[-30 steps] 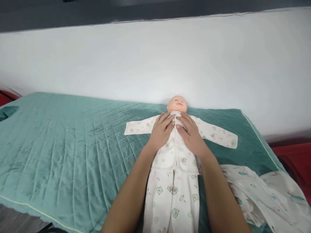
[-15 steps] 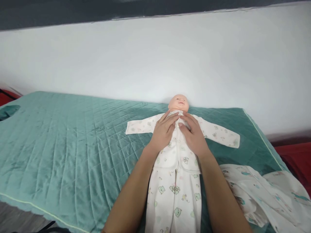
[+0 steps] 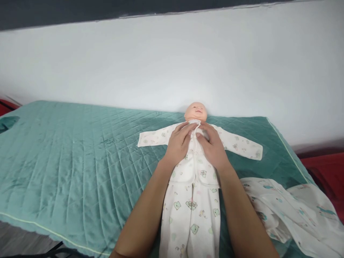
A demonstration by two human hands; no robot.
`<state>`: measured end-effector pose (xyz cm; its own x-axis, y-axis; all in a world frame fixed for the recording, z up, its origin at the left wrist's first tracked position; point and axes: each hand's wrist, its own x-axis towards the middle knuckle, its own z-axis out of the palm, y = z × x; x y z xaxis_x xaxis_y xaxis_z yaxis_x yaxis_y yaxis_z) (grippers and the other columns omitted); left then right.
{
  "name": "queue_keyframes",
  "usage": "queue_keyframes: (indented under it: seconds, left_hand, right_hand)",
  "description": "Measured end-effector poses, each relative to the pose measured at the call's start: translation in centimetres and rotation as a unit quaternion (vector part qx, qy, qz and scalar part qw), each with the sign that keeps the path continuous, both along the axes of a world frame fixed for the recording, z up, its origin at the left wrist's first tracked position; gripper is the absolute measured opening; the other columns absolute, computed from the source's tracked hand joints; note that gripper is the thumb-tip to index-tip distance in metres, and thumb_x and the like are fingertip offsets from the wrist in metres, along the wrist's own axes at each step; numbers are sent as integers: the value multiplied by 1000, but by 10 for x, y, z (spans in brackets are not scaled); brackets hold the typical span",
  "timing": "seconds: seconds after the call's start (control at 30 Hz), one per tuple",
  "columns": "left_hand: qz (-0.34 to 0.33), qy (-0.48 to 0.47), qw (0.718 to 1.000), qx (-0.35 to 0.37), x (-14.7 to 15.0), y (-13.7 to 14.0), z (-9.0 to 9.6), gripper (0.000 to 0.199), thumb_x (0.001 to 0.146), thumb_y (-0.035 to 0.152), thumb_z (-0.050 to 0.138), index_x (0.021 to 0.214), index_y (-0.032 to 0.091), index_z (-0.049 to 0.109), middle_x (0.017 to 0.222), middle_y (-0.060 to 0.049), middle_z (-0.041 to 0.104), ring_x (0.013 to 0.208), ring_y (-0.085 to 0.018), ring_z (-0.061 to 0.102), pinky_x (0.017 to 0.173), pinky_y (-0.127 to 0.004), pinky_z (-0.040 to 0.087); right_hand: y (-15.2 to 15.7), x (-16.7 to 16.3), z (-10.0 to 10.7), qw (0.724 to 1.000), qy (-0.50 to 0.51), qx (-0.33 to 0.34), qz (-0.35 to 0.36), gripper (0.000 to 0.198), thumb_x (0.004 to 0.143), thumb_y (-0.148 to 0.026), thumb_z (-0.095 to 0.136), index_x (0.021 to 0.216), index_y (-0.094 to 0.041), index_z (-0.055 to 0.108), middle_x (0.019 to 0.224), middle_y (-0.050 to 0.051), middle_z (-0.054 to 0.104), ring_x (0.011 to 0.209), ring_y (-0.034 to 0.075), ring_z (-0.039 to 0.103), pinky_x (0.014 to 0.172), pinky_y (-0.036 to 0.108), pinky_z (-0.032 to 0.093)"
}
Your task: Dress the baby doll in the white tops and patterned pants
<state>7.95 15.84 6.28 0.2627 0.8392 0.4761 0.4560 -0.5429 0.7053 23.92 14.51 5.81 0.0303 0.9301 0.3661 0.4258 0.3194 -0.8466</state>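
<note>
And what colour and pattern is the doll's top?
The top is white with small scattered prints, some green; best in head view.

The bottom edge cuts off the printed white trousers [image 3: 195, 218].

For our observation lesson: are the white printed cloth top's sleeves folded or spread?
Spread: both long white printed sleeves extend outward to either side across the green quilted cover.

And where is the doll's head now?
In the head view, the doll's head is slightly right of centre, by the white wall, just beyond the white jacket where the left hand and right hand rest.
</note>
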Motion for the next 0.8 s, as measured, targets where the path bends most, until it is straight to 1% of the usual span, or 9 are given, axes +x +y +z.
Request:
queue_keyframes:
  seconds: [0.1,0.2,0.3,0.4,0.5,0.57,0.63,0.8]
  left_hand:
    - [6,-43,999,-8,0,-2,1,35,100,22,42,126,24,67,131,-5,67,132,-18,53,117,-37,43]
    - [5,-92,995,-35,-1,-5,3,29,97,22,50,118,25,71,125,-6,68,124,-18,60,112,-36,47]
    - [-1,-134,989,-56,-1,-8,2,26,95,23,56,116,25,71,119,-6,70,118,-19,64,108,-36,49]
    - [-11,-157,985,-63,-2,-13,-2,27,94,24,58,117,25,70,119,-6,70,119,-19,63,109,-36,48]
    - [-20,-158,985,-67,-5,-18,-6,26,94,25,58,117,25,70,123,-7,68,123,-20,61,111,-37,46]
    - [-15,-151,987,-62,-7,-21,-7,25,93,24,59,115,25,71,124,-6,68,124,-20,59,113,-37,44]
    - [-8,-143,988,-54,-8,-22,-7,23,93,25,59,113,25,71,123,-6,68,124,-19,59,114,-37,43]
    - [-7,-124,991,-45,-4,-18,-1,24,94,28,60,115,23,70,122,-8,66,121,-18,60,110,-35,47]
  right_hand:
    - [-1,-1,1,999,41,-6,-8,24,92,-37,58,113,-26,63,143,6,58,136,25,49,118,51,34]
    - [-3,-1,2,998,68,-8,-15,20,90,-35,60,108,-25,63,140,6,60,133,25,53,116,50,36]
    - [-8,0,1,995,95,14,-14,13,89,-32,61,99,-25,64,136,4,63,130,25,55,114,49,39]
    - [-15,0,-3,995,88,49,2,12,90,-28,59,99,-26,67,135,3,63,131,24,54,115,47,38]
    - [-23,1,-8,996,64,61,0,17,92,-30,59,104,-28,71,137,4,62,134,24,52,115,48,39]
    - [-28,3,-11,996,58,63,-7,19,94,-32,57,105,-28,72,138,4,62,134,24,52,115,48,40]
    - [-34,4,-12,996,54,63,-12,21,95,-34,56,106,-28,73,139,4,61,134,23,52,117,48,38]
    - [-45,5,-12,999,29,44,-6,26,96,-37,56,116,-29,72,148,2,55,141,23,45,121,49,34]
